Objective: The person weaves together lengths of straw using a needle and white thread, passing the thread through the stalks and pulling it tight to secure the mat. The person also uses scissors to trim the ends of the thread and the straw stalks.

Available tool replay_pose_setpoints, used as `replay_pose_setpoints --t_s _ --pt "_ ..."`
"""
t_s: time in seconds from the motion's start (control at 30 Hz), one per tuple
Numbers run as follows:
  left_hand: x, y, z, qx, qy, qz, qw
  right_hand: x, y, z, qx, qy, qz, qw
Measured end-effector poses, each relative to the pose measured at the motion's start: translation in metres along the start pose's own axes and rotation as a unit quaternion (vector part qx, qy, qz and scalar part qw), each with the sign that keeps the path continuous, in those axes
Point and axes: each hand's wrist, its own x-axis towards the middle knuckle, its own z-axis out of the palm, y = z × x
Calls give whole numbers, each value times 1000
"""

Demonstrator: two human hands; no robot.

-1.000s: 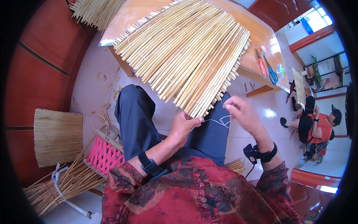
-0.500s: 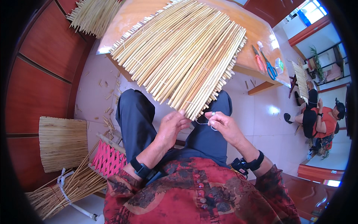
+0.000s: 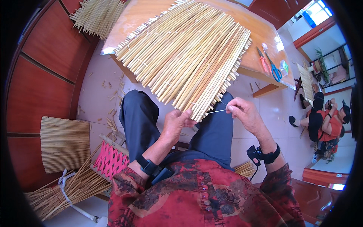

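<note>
A mat of pale straw-coloured stalks (image 3: 181, 56), bound side by side with thin white stitches, rests on the table and juts over its near edge toward my knees. My left hand (image 3: 177, 124) pinches the mat's near corner, thumb on top and fingers underneath. A light thread (image 3: 216, 111) runs taut from that corner to my right hand (image 3: 242, 113), which is closed on it at thumb and forefinger, a short way right of the mat. A thin dark sliver shows by the right fingertips, too small to name.
On the wooden table (image 3: 264, 34) lie red-handled scissors (image 3: 263, 62), blue-handled scissors (image 3: 276, 71) and a small clear box (image 3: 283, 67). Left are a finished-looking mat (image 3: 65, 143), a tied stalk bundle (image 3: 72, 191) and a pink-webbed stool (image 3: 110, 160). Another person (image 3: 331, 123) sits far right.
My right hand has moved right and up, away from the mat's corner, drawing the thread straight. The left hand keeps its grip on the corner.
</note>
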Motion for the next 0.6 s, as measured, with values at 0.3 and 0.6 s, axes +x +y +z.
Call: replay_pose_setpoints --t_s 0.3,0.6 --pt "-5 1 5 -101 -43 -16 994 23 -13 9 -386 141 -309 858" --pt "-11 -3 3 -57 -127 -83 987 9 -20 32 -375 -59 -197 904"
